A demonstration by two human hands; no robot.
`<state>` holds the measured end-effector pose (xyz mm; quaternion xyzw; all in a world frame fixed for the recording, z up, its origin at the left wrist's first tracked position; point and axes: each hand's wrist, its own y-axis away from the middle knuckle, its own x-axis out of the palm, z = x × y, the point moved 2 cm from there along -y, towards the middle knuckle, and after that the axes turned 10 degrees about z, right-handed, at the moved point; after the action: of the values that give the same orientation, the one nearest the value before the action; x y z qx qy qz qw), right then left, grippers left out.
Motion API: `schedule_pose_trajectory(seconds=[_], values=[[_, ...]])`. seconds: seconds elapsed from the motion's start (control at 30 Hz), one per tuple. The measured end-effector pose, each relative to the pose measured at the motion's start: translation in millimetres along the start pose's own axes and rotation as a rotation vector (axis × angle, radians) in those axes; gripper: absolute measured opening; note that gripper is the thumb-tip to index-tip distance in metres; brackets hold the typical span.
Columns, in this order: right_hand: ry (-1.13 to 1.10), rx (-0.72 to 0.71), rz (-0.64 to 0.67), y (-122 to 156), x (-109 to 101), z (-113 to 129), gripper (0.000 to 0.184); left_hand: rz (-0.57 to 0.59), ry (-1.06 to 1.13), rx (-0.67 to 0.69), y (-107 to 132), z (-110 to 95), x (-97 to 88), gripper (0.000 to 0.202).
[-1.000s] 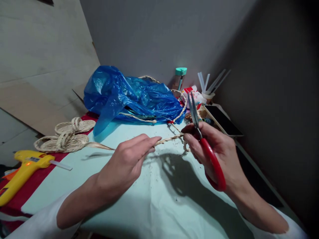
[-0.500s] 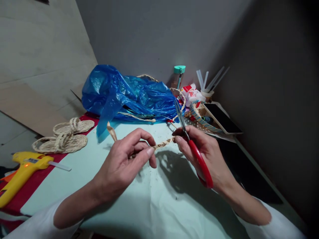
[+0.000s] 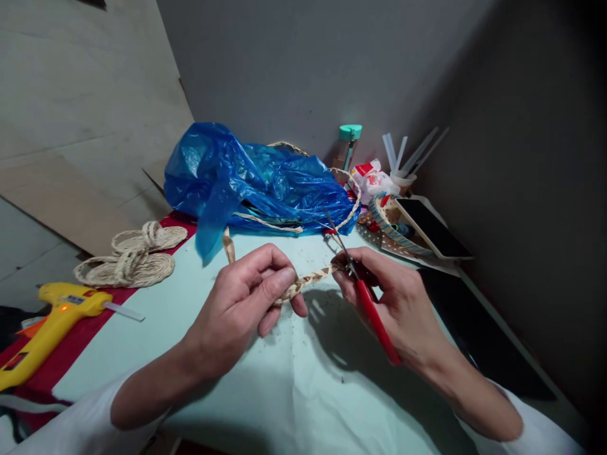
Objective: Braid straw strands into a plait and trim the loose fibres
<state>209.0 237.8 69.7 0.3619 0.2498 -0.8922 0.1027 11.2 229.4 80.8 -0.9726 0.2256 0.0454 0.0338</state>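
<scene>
A thin straw-coloured braid [image 3: 308, 279] runs between my two hands above the table. My left hand [image 3: 249, 294] pinches it between thumb and fingers, and a flat pale strip end [image 3: 229, 245] sticks up behind that hand. My right hand [image 3: 391, 291] holds red-handled scissors [image 3: 374, 319], their blades pointing up and away. Its thumb and fingertips also close on the braid's right end. Whether the scissor blades touch the braid I cannot tell. My left palm hides the rest of the braid.
A crumpled blue plastic bag [image 3: 265, 183] lies at the back. On the left are woven slippers [image 3: 137, 259] and a yellow glue gun [image 3: 66, 309] with a lit orange light. A basket [image 3: 398, 230], a dark-screened device [image 3: 434, 227] and a cup of glue sticks [image 3: 403, 180] stand right.
More of the braid shows from my left hand, whose fingers have shifted under it. The scissors have turned, tipping their blades slightly left and lower. The whole view has moved slightly.
</scene>
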Motion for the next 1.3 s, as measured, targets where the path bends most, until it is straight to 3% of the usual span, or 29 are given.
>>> schedule_pose_trajectory(seconds=[0.13,0.27,0.3,0.37,0.47,0.57,0.7,0.83,1.1,1.3], values=[[-0.096,0.115,0.051,0.6,-0.7,0.3,0.016,-0.107,-0.103,0.035,-4.7,-0.6,-1.7,0.020],[-0.365,0.215,-0.170,6.4,-11.0,6.4,0.026,-0.295,-0.286,0.216,-5.3,-0.4,-4.2,0.016],[-0.470,0.216,-0.165,8.2,-12.3,9.2,0.028,-0.327,-0.316,0.241,-5.6,0.5,-5.0,0.016],[-0.731,0.214,0.025,11.7,-9.5,16.5,0.031,-0.380,-0.363,0.271,-6.7,2.5,-7.1,0.015],[-1.106,0.275,0.485,21.0,2.1,29.0,0.040,-0.444,-0.422,0.300,-8.9,4.6,-10.5,0.014],[-1.301,0.352,0.663,30.7,10.3,37.1,0.047,-0.461,-0.447,0.296,-10.5,5.4,-11.7,0.014],[-1.375,0.426,0.652,36.3,17.9,37.5,0.042,-0.486,-0.470,0.303,-9.8,5.4,-10.8,0.016],[-1.371,0.362,0.676,33.6,25.9,33.3,0.044,-0.512,-0.504,0.344,-8.0,6.5,-8.9,0.013],[-1.365,0.411,0.650,34.6,31.0,33.1,0.045,-0.556,-0.621,0.445,-5.2,8.2,-5.6,0.011],[-1.370,0.342,0.613,32.6,31.8,35.3,0.043,-0.522,-0.678,0.532,-4.4,9.8,-5.6,0.011]])
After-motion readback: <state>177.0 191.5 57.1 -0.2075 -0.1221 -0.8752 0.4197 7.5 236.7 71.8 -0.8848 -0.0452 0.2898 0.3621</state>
